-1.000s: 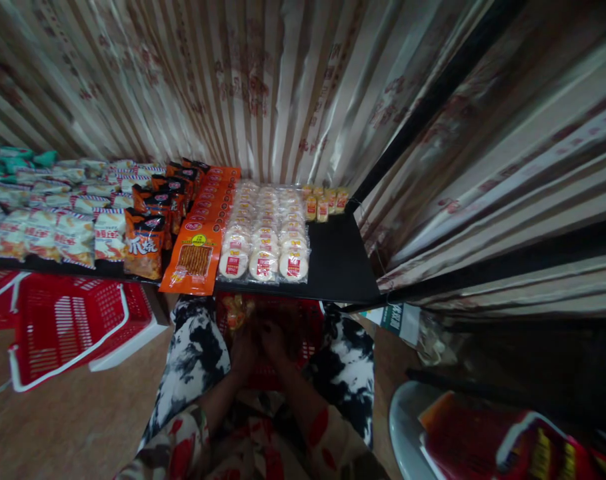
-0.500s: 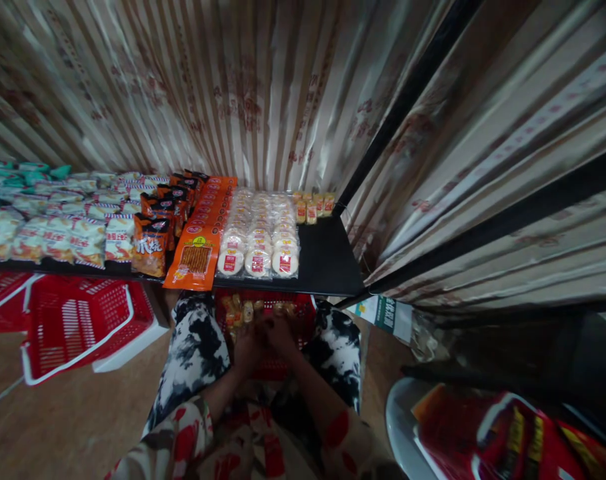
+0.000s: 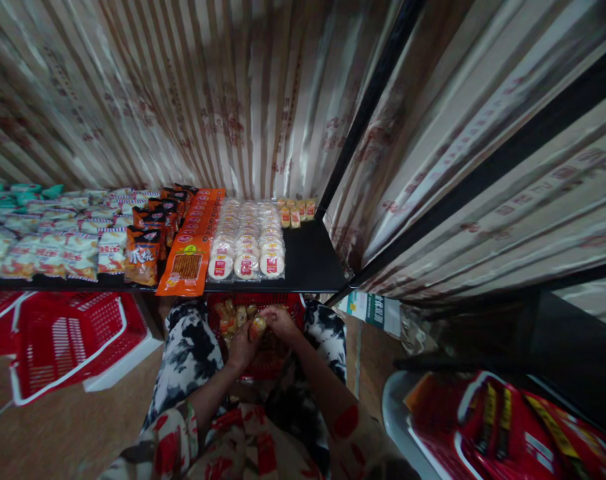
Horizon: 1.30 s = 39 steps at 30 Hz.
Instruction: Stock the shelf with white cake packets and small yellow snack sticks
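Over the red basket [image 3: 299,308] between my knees, my left hand [image 3: 243,348] is closed round a small yellow-and-orange wrapped snack [image 3: 257,329]. My right hand [image 3: 281,323] is just beside it, thumb and fingers pinched together; what lies between them is too small to make out. Several similar wrapped snacks [image 3: 227,319] lie in the basket below, partly covered by my hands. On the black shelf [image 3: 310,260] above, a short group of small yellow packets [image 3: 295,215] stands at the back right, beside rows of round white crackers [image 3: 246,265] in clear wrap.
Left along the shelf are orange flat packs [image 3: 185,265], black-and-orange bags [image 3: 143,257] and white snack bags [image 3: 80,255]. Red baskets [image 3: 67,340] stand on the floor at left. A grey tub [image 3: 400,413] with red packages is at lower right. Patterned curtain [image 3: 207,100] hangs behind.
My hands were close together low in the basket; now they are raised slightly and apart, with a wrapped snack showing in my left hand. The view has turned a little right.
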Available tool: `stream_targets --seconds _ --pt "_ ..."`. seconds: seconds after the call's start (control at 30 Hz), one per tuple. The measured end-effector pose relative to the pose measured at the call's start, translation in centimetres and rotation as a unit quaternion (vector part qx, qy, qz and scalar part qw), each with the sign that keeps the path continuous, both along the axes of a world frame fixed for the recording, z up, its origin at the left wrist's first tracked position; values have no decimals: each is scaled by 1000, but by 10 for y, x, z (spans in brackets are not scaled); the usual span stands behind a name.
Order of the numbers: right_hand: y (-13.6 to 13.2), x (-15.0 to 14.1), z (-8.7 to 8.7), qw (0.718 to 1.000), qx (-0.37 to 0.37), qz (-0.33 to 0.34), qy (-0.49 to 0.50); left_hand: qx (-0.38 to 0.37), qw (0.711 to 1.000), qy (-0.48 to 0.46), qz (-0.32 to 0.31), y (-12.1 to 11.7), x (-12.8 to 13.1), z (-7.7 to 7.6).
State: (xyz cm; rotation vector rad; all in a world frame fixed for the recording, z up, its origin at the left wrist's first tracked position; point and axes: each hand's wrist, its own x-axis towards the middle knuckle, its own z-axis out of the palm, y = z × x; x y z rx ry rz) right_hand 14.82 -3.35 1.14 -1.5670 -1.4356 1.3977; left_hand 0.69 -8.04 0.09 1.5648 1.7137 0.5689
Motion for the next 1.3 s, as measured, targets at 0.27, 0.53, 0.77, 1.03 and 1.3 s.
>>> stream_targets --seconds 0.27,0.53,0.77,1.03,1.3 --pt "4 14 25 999 -18 0 51 -15 1000 -7 -22 -1 5 20" --pt "6 27 42 997 -9 -6 71 -1 998 -64 -12 -3 15 30" --pt "10 34 54 996 20 -26 77 8 992 -123 14 3 26 42" --pt "16 45 68 988 109 -86 68 44 982 -182 29 14 45 74" --pt "16 53 80 962 207 -178 0 61 973 -219 31 35 65 88"
